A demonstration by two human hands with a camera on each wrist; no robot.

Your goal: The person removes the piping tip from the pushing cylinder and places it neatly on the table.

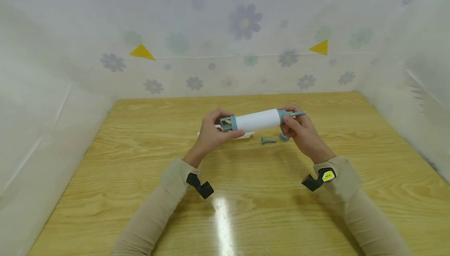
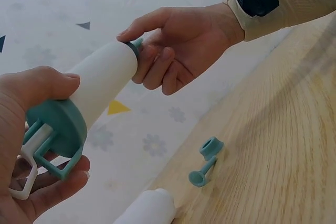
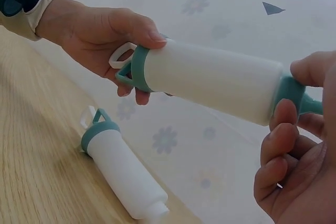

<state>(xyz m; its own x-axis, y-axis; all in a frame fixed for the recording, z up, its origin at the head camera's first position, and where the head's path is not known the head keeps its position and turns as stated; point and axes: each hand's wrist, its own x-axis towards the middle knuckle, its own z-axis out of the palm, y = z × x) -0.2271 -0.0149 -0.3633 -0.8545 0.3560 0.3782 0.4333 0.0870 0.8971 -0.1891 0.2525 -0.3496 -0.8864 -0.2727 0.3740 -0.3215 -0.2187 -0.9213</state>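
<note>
A white piping syringe (image 1: 258, 120) with teal ends is held nearly level above the table, its right end slightly higher. My left hand (image 1: 212, 134) grips the handle end, thumb along the barrel beside the teal collar (image 2: 60, 124) and its finger loops. A white plunger loop (image 3: 121, 56) shows there too. At the other end my right hand (image 1: 307, 135) pinches the teal nozzle cap (image 3: 290, 94) between thumb and fingers. A slim teal tip (image 1: 297, 113) points out to the right from that cap.
Below the held one, a second white syringe (image 3: 126, 169) with a teal collar lies on the wooden table (image 1: 253, 181). Beside it are a teal nozzle (image 1: 268, 140) and a teal ring-shaped cap (image 2: 211, 146). Flower-patterned sheeting (image 1: 225, 72) encloses the table's back and sides.
</note>
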